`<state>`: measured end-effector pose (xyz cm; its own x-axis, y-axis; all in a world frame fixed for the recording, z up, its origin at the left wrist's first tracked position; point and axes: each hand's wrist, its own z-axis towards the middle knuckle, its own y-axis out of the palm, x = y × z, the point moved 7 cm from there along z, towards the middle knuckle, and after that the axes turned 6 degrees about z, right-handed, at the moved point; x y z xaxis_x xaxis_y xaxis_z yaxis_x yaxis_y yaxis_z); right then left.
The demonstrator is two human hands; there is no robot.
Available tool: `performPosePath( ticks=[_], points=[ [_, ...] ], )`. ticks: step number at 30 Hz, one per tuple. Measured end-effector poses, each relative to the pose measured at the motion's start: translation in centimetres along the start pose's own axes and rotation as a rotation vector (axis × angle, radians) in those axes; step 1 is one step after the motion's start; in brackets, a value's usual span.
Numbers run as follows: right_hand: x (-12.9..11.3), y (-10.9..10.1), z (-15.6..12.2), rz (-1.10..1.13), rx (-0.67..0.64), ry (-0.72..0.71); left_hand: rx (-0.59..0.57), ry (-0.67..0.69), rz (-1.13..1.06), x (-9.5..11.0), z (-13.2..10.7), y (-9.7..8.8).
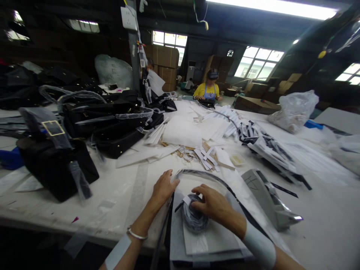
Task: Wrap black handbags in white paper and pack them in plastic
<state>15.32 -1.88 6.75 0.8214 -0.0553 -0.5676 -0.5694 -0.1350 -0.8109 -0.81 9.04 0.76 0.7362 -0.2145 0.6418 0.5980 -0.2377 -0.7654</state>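
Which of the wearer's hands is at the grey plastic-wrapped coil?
The right hand, curled at the grey plastic-wrapped coil. The left hand, with a silver bangle at its wrist, is apart from it, near the dark curved strap.

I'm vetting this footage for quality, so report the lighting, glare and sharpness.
Head view: the ceiling light is blown out white; head view: windows glare against a dim background; head view: the grey device glints at its tip; head view: the left hand and right hand look clearer than the far cartons.
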Motion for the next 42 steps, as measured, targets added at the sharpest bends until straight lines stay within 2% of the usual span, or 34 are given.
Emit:
performPosePath(
  ticks=[2,4,10,13,16,19,23,27,29,32,35,38,42],
  points=[
    [-0.6,0.6,0.8,-0.01,-0.046,-0.068,-0.017,0.033,0.042,1.0,0.7,0.5],
    [-0.6,0.5,1.6,-0.016,-0.034,-0.094,-0.02,0.09,0.075,1.9,1.3,1.0],
    [2.5,-1.7,5.5,-0.215,0.096,0.059,-0.064,0.275,0.086,3.4,3.9,2.6],
    [3.8,-1.1,7.2,-0.244,0.101,0.107,-0.087,0.314,0.075,3.5,4.8,3.1],
    [4.1,-0.2,7.9,-0.264,0.096,0.111,-0.124,0.363,0.037,3.5,4.5,3.5],
    [3.8,0.3,7.8,-0.289,0.059,0.079,-0.181,0.403,-0.028,3.1,3.7,3.4],
    [3.2,0.6,7.6,-0.33,-0.002,0.034,-0.287,0.421,-0.084,2.7,3.3,2.4],
    [2.9,0.8,8.1,-0.356,0.012,0.026,-0.347,0.41,-0.053,3.2,3.2,1.6],
    [2.8,0.9,8.4,-0.365,0.027,0.023,-0.322,0.378,0.003,3.6,2.9,1.7],
    [2.4,0.9,8.9,-0.385,0.042,0.001,-0.223,0.277,0.139,4.2,2.3,2.3],
    [1.4,0.8,9.1,-0.409,0.059,-0.077,-0.139,0.2,0.267,4.7,1.6,2.9],
    [1.0,1.1,9.2,-0.413,0.02,-0.148,-0.113,0.187,0.359,5.2,1.2,3.3],
    [1.9,1.4,9.0,-0.392,0.003,-0.119,-0.102,0.215,0.456,5.6,0.8,3.5]
  ],
)
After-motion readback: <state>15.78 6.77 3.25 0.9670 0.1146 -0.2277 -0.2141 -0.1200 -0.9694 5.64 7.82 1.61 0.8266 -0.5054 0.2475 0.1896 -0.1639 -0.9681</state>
